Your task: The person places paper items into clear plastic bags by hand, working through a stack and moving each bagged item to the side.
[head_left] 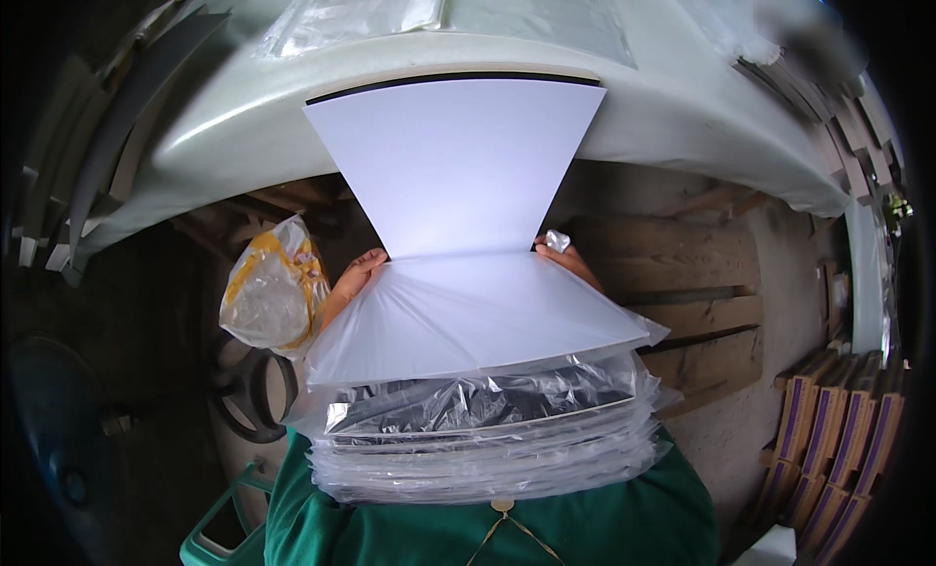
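While the far end of the white board (463, 156) reaches over the edge of the covered table (229, 127) in the head view, its near part lies inside a clear plastic sleeve (468, 322), above a stack of wrapped pieces (487, 459) on the person's lap. The left hand (361, 268) pinches the left corner of the sleeve's mouth, thumb and fingers closed on film and perhaps the board's edge too. The right hand (567, 260) is closed around the matching right corner; its fingers are partly hidden, so I cannot tell how firmly they press or what the small shiny patch on them is. With its straight sides and flat face, the board looks stiff and fairly light, though broad enough to be awkward; a dark strip along the far edge hints at more than 1 layer. Its smooth white face probably marks easily, so the 2 side edges seem the best hold. The film is thin, creased and likely slippery, apt to snag or tear at a board corner, so gripping its mouth near the 2 corners suits it.
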A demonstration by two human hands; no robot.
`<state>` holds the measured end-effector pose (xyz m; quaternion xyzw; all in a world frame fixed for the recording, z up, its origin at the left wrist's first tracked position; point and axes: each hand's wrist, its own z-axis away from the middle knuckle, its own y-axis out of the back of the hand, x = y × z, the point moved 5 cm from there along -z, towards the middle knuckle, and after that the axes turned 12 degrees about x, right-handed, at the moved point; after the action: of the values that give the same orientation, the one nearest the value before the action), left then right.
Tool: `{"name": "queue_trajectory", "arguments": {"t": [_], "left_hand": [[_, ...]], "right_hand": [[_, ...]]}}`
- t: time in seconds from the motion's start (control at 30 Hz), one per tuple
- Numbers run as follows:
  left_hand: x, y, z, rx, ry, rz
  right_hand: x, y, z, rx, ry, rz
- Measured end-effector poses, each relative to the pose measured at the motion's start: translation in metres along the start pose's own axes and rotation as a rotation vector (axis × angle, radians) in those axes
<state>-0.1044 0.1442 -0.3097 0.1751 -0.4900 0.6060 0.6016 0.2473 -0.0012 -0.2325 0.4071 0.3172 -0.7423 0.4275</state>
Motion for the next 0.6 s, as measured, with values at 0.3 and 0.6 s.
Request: {"name": "queue_trajectory", "arguments": {"t": [0.3,0.6], "left_hand": [[0.203,-0.160,0.110,-0.503,-0.005,-0.902],[0.205,-0.309,0.163,-0.653,-0.999,-0.807]], "right_hand": [[-0.208,-0.001,0.076,-0.097,0.529,-0.122],[-0.284,-0.135,0.160,-0.713,0.539,-0.408]]}}
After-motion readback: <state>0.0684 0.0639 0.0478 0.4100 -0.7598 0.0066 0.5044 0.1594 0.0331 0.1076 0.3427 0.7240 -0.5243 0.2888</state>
